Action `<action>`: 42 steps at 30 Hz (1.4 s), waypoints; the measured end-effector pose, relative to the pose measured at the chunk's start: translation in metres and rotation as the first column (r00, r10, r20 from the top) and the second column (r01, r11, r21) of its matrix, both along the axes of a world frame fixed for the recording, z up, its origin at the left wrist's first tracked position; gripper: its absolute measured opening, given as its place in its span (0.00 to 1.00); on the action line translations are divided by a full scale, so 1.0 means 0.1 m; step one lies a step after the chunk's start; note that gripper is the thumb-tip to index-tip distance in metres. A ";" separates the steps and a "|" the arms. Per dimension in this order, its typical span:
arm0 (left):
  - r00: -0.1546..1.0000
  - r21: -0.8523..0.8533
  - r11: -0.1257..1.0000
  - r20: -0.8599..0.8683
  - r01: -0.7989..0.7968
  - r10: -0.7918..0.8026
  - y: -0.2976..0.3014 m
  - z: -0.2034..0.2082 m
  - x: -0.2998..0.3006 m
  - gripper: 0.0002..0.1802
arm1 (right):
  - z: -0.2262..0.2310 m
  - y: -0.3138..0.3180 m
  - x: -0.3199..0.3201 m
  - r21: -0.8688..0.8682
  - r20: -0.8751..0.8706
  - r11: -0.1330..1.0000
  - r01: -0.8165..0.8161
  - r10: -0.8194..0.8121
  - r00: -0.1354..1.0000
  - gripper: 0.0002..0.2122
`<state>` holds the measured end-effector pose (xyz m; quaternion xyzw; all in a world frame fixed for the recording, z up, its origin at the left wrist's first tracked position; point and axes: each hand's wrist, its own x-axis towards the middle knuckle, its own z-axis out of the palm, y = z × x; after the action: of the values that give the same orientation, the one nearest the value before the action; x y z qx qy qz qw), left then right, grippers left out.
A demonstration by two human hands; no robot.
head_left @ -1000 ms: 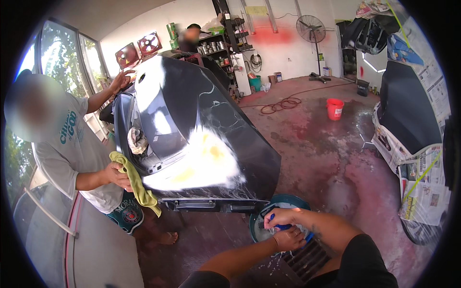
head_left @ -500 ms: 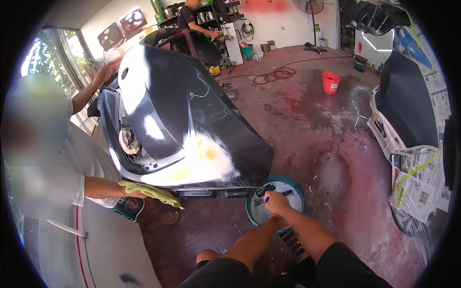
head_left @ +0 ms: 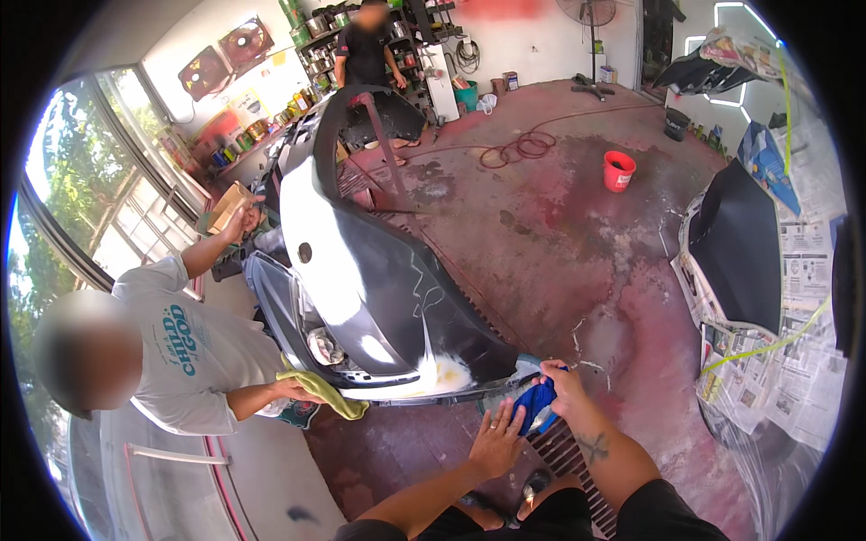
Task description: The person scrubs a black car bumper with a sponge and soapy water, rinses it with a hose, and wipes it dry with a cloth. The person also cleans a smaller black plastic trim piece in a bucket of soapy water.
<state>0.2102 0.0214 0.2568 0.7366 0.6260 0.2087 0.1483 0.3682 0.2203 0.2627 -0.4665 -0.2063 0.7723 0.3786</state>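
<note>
1. Holding a blue cloth (head_left: 532,406), the right hand (head_left: 566,388) curls around its right side.
2. The left hand (head_left: 496,442) touches the cloth's left edge; I cannot tell if it pinches.
3. The cloth is above the floor (head_left: 649,361), by the near right corner of the car body (head_left: 388,270).
4. At the left, 1 other person (head_left: 203,347) holds a green cloth (head_left: 338,400).

A stained, reddish concrete floor (head_left: 564,225) is spreading before me toward a red-smudged white wall (head_left: 528,59); a black pedestal fan (head_left: 593,54) is standing at one o'clock. Daylight is pouring through tall framed glass windows (head_left: 77,162) at ten; white tube lights (head_left: 744,96) are glowing at two.
</note>
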 end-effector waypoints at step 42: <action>0.773 0.511 0.842 0.599 -0.170 -0.208 0.14 4.29 1.15 0.15 | 3.52 -0.75 0.58 0.308 -0.680 0.941 -0.143 0.322 0.659 0.24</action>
<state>0.3248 0.0354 0.6860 0.6401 0.4466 0.6094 0.1395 0.4262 0.1455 0.6144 -0.0484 -0.1860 0.9061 0.3769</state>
